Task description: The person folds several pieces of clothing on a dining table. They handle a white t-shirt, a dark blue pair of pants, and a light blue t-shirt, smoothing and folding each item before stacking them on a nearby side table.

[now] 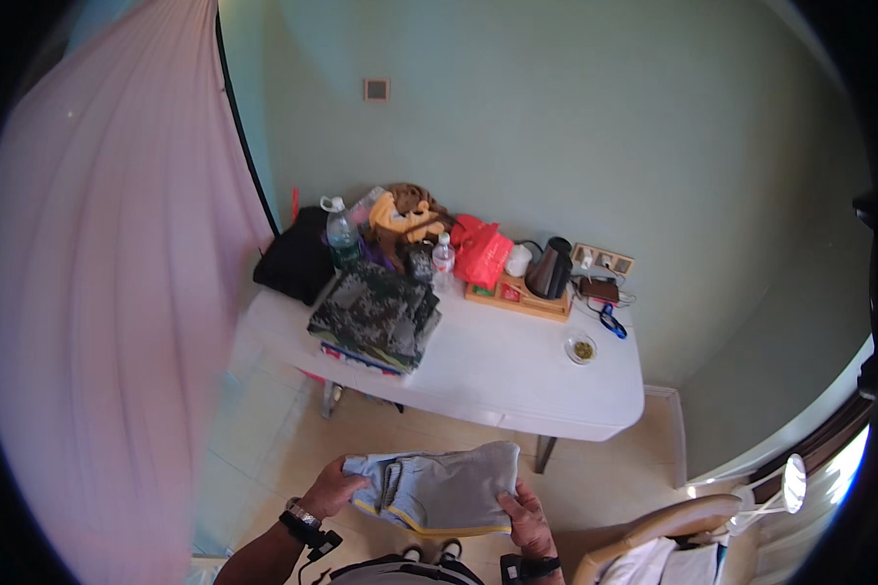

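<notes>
A folded light grey garment [449, 487] with a yellow stripe along its lower edge is stretched between my two hands, above the floor and in front of the white table [517, 380]. Its exact kind I cannot make out. My left hand [332, 486] grips the left end, thumb on top. At the right end, my right hand [527, 517] pinches the cloth, with the fingers partly behind it. On the table beyond lies a stack of folded camouflage clothes [376, 314].
Along the table's back stand a large water bottle [341, 234], a small bottle [443, 257], a red bag [482, 252] and a kettle [550, 268] on a wooden tray [517, 300]. A glass dish [580, 348] sits right. A chair [654, 536] holding clothes is near right; a pink curtain [117, 292] hangs left.
</notes>
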A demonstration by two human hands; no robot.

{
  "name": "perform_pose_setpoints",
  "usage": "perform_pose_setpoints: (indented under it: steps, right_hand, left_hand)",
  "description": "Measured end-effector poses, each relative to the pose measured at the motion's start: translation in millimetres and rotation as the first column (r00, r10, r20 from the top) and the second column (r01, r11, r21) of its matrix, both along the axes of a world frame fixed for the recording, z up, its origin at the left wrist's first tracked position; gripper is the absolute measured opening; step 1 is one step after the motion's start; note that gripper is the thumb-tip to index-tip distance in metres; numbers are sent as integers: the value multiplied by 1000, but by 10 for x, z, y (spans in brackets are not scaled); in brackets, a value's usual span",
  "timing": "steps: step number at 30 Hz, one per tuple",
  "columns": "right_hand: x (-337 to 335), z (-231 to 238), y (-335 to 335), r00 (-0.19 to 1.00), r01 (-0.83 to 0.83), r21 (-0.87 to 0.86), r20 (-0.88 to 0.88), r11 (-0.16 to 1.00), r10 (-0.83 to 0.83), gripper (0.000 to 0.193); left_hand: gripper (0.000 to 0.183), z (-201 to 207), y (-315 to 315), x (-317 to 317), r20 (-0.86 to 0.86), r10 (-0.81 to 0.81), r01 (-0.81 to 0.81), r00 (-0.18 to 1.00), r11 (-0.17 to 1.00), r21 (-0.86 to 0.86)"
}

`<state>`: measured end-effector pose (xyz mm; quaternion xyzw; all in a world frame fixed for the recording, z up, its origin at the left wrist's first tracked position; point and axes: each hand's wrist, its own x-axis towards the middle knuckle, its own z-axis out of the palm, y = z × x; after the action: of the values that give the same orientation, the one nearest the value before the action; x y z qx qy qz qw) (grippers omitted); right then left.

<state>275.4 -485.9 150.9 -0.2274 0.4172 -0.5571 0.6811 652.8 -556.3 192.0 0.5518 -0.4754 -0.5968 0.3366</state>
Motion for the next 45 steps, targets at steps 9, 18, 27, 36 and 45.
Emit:
perform_pose_setpoints:
  steps: [9, 18, 27, 36, 45]
  right_hand:
    - [306, 567, -1379, 993, -105, -179, -73, 978, 94, 36]
    - [1237, 1185, -2773, 987, 41, -242, -141, 969, -77, 40]
    - [1688, 887, -3733, 966, 183, -172, -153, 968, -210, 41]
    - [1760, 361, -3801, 923, 232, 85, -334, 969, -191, 48]
    - [1699, 394, -3712, 931, 248, 43, -287, 968, -226, 44]
  left_hand:
    - [38, 713, -1188, 464, -80, 14, -30, 997, 979, -200]
    - [33, 881, -3199, 1208, -415, 38, -78, 909, 994, -80]
    - [34, 438, -4482, 1574, -451, 2, -21, 892, 999, -38]
    - [40, -258, -4675, 1700, -483, 125, -13, 867, 973, 229]
    - [40, -151, -4585, 1689, -546, 99, -13, 832, 987, 159]
